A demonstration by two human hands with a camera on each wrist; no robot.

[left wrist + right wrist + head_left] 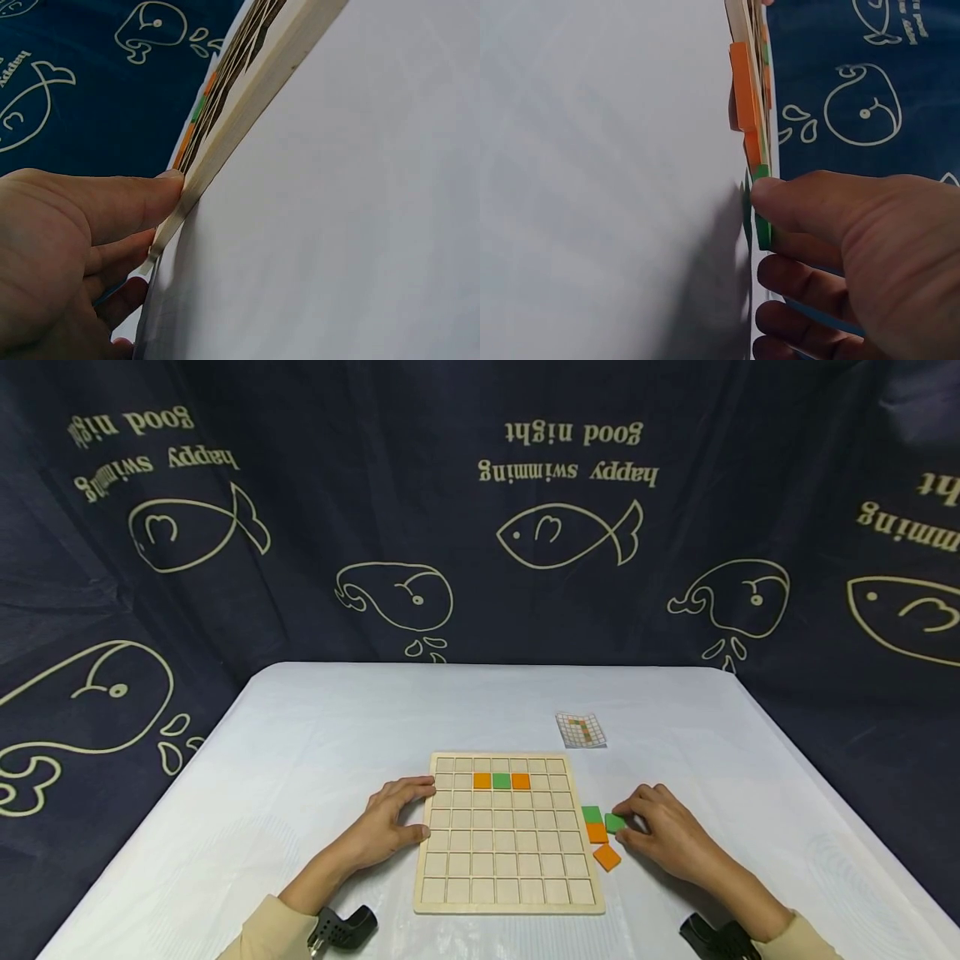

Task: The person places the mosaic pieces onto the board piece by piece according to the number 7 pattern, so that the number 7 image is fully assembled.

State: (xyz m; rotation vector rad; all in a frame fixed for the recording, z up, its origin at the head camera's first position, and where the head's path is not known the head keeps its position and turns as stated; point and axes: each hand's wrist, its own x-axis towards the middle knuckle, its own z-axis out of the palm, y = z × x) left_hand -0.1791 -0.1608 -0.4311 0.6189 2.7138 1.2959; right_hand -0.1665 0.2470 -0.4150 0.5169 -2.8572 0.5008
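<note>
A square wooden grid board (506, 842) lies on the table, with two orange tiles and one green tile (501, 781) set side by side in a row near its far edge. My left hand (385, 825) rests at the board's left edge, thumb and fingertips touching it; the left wrist view shows the thumb (142, 201) against the wooden rim. Right of the board, my right hand (671, 833) pinches a green tile (763, 214) between thumb and fingers. Beside it lie another green tile (592, 814), an orange tile (597, 833) touching that one, and a turned orange tile (607, 857).
A small card (581, 731) printed with a coloured grid pattern lies beyond the board's far right corner. White cloth covers the table (337, 718). A dark curtain (480, 610) with fish and whale drawings hangs behind it.
</note>
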